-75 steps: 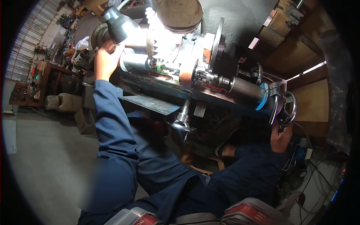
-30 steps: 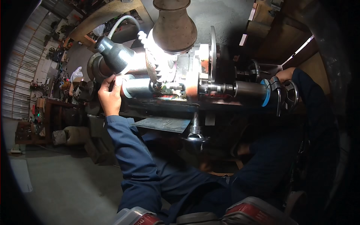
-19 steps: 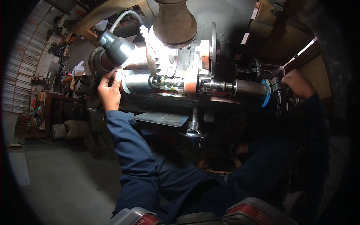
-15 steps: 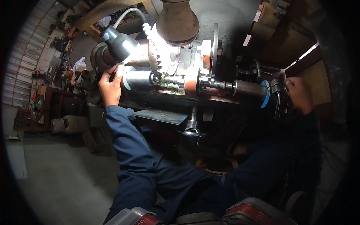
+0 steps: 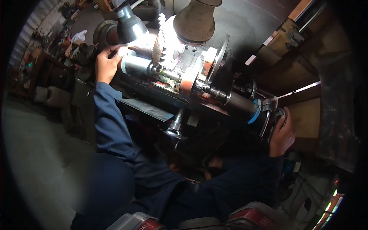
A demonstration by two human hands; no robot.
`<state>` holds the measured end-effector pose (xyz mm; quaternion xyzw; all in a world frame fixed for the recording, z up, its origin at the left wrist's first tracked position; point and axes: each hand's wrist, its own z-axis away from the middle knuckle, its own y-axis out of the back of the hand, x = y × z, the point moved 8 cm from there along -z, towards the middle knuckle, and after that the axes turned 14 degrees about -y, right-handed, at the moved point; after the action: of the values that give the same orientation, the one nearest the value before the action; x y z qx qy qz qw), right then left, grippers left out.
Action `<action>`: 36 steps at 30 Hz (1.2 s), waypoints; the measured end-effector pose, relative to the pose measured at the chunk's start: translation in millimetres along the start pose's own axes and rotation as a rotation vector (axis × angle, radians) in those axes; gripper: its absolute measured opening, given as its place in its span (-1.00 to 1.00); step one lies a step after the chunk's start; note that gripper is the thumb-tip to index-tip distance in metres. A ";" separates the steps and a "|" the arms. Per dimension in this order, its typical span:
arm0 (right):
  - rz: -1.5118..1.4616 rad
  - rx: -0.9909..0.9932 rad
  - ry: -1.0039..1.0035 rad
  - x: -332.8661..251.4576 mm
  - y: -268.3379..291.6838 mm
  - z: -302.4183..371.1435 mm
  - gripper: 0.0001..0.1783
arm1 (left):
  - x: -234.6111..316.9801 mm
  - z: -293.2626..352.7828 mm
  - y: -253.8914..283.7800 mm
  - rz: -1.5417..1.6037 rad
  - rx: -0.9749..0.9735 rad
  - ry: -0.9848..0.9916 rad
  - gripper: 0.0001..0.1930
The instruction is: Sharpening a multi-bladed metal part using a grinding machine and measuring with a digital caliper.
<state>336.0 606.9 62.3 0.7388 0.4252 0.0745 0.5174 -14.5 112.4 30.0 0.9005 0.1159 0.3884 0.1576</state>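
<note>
A metalworking machine with a long spindle line runs across the middle. At its left end, under a black work lamp (image 5: 131, 26), my left hand (image 5: 106, 66) is closed, thumb and fingers together beside a pale metal cylinder (image 5: 138, 64); what lies between them is hidden by glare. My right hand (image 5: 283, 134) wraps its fingers round a dark handwheel (image 5: 279, 114) at the machine's right end. Between them are a toothed, twisted metal part (image 5: 161, 36), an orange-brown support (image 5: 188, 80) and a steel sleeve (image 5: 240, 104) with a blue ring (image 5: 255, 111).
Above the spindle hangs a bulky brown machine head (image 5: 194, 23). A thin upright disc (image 5: 220, 57) stands behind the support. Below, a flat metal plate (image 5: 145, 109) and a small handwheel (image 5: 174, 132) stick out towards me. Cluttered shelves line the left.
My view has turned, so the machine now slants down to the right. My right hand sits lower and its grip on the handwheel shows more plainly. My left hand stays by the lamp.
</note>
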 end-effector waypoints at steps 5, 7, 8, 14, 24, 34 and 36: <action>-0.145 0.063 -0.001 15.8 -2.1 28.3 -0.61 | 4.5 4.3 10.9 -0.071 0.020 0.039 -0.68; -0.187 -0.038 -0.117 71.1 -25.4 53.3 -0.61 | 4.3 3.0 5.9 -0.066 0.026 0.037 -0.68; -0.228 -0.146 -0.247 95.5 -39.9 59.5 -0.61 | 4.3 2.8 3.8 -0.065 0.016 0.033 -0.68; -0.854 -0.653 -0.295 128.4 -91.1 46.8 -0.66 | -2.1 3.5 5.4 -0.076 0.012 0.038 -0.65; 0.263 -0.841 0.248 154.4 -147.1 59.9 -0.45 | -2.4 2.9 2.2 -0.050 0.011 0.024 -0.65; -0.317 -0.390 0.009 130.8 -86.4 54.0 -0.47 | 4.1 10.9 3.0 0.041 -0.048 0.003 -0.69; -0.345 -0.308 0.008 127.5 -77.1 56.2 -0.47 | 2.7 12.6 4.5 -0.003 -0.026 0.000 -0.69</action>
<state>404.3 665.4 -69.1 0.5673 0.5309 0.0517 0.6274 -3.0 106.6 25.3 0.8982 0.1123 0.3894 0.1701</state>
